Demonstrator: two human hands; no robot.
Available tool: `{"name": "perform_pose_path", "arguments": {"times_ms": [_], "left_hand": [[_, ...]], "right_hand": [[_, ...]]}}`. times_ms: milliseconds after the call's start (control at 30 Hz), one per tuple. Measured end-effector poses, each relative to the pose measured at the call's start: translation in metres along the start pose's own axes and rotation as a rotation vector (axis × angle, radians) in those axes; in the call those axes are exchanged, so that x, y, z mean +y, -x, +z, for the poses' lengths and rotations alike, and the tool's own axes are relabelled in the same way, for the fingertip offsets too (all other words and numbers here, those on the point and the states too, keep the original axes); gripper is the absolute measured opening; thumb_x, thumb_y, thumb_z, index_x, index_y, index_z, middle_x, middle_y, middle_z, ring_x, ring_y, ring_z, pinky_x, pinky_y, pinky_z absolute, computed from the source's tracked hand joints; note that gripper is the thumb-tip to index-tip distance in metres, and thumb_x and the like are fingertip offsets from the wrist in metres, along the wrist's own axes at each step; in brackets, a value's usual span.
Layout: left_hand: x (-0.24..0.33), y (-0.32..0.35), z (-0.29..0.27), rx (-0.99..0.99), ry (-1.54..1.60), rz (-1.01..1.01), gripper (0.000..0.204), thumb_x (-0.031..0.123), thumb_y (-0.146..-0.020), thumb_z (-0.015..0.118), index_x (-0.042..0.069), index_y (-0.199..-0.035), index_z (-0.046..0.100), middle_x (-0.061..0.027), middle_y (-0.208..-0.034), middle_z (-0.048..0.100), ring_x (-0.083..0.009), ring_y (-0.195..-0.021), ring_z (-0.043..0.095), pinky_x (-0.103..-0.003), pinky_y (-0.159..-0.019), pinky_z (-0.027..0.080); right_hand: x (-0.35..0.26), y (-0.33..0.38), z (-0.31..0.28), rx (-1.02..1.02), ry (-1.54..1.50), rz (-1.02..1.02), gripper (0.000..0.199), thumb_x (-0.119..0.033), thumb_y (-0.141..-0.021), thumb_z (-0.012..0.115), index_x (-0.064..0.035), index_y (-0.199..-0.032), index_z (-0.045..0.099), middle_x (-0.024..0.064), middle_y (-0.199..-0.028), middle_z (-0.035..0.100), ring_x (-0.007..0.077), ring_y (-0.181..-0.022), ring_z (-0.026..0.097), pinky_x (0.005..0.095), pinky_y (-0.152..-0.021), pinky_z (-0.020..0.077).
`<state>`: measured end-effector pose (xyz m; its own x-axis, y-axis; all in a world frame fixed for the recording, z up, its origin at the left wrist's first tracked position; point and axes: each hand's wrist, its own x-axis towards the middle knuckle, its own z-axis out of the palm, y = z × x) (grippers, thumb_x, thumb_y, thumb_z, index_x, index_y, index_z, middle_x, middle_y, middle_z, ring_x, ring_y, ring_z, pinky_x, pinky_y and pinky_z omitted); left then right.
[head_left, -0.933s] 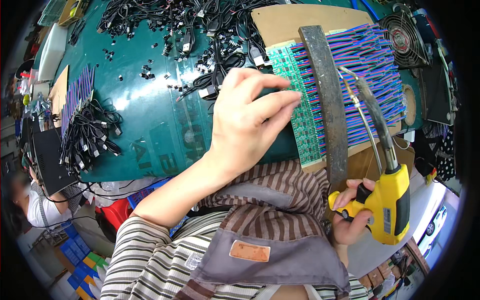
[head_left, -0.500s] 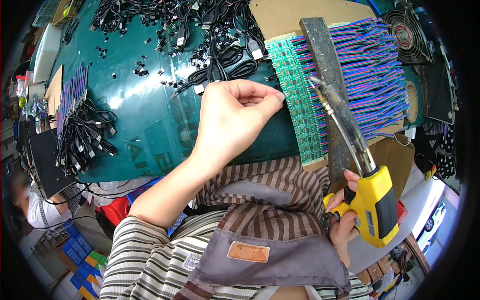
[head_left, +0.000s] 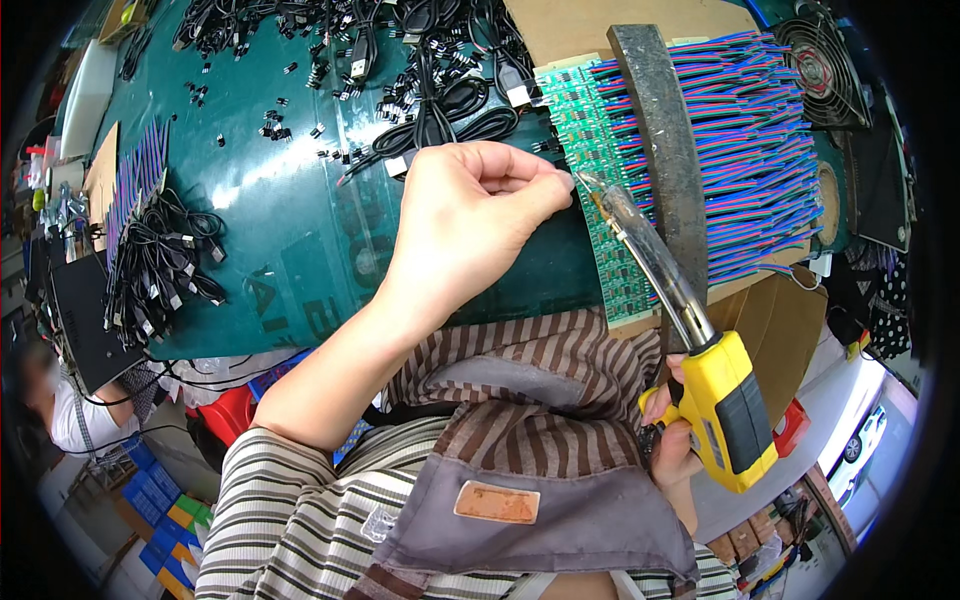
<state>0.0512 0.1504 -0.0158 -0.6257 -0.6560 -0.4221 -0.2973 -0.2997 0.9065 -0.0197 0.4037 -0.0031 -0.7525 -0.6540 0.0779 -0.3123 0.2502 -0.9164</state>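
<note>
My left hand (head_left: 455, 225) is pinched, thumb against forefinger, at the left edge of a panel of green circuit boards (head_left: 618, 262). Whatever the fingertips hold is too small to make out. A yellow and black soldering gun (head_left: 738, 412) is gripped in my right hand (head_left: 675, 440), which it partly covers. Its tip reaches up and left over the boards, just right of the left fingertips. Rows of blue, red and black wires (head_left: 755, 160) run rightward from the boards. Across them lies a dark metal bar (head_left: 668, 150).
Black USB cables (head_left: 435, 125) and several loose small black connectors (head_left: 273, 130) are spread over the green mat (head_left: 290, 210). A wired cable bundle (head_left: 165, 260) sits at the left. Back right stands a round fan (head_left: 822, 72). Another person (head_left: 75, 410) is at far left.
The soldering gun has swung left, bringing its tip from beside the metal bar to the boards' left edge, close to my left fingertips. My left hand has barely shifted and stays pinched.
</note>
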Motion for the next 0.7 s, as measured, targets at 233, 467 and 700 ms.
{"name": "perform_pose_path", "arguments": {"times_ms": [233,467,700], "left_hand": [[-0.002,0.002,0.002,0.028,0.031,0.008,0.016,0.01,-0.079,0.068,-0.005,-0.084,0.068,-0.0081,-0.077,0.068,-0.0087,-0.068,0.061,-0.02,-0.066,0.048],[-0.003,0.003,0.002,0.044,0.046,0.025,0.015,0.008,-0.079,0.068,-0.006,-0.085,0.068,-0.0086,-0.077,0.068,-0.0088,-0.068,0.062,-0.02,-0.067,0.049],[-0.006,0.002,0.001,0.031,0.047,0.048,0.015,0.008,-0.079,0.068,-0.006,-0.086,0.068,-0.009,-0.077,0.069,-0.0088,-0.07,0.063,-0.02,-0.067,0.049]], "right_hand": [[-0.003,0.0,0.002,0.01,-0.038,0.012,0.028,-0.03,-0.08,0.06,-0.0023,-0.079,0.062,0.0067,-0.07,0.057,0.0164,-0.056,0.056,0.0259,-0.053,0.0439],[0.011,0.011,-0.011,-0.081,0.036,0.052,0.027,-0.03,-0.077,0.06,-0.0036,-0.075,0.062,0.007,-0.067,0.056,0.0192,-0.057,0.056,0.0272,-0.052,0.0435],[0.006,0.015,-0.008,-0.078,-0.048,0.085,0.035,-0.035,-0.083,0.057,-0.0004,-0.089,0.059,0.0055,-0.072,0.055,0.0161,-0.061,0.055,0.0274,-0.057,0.0438]]}}
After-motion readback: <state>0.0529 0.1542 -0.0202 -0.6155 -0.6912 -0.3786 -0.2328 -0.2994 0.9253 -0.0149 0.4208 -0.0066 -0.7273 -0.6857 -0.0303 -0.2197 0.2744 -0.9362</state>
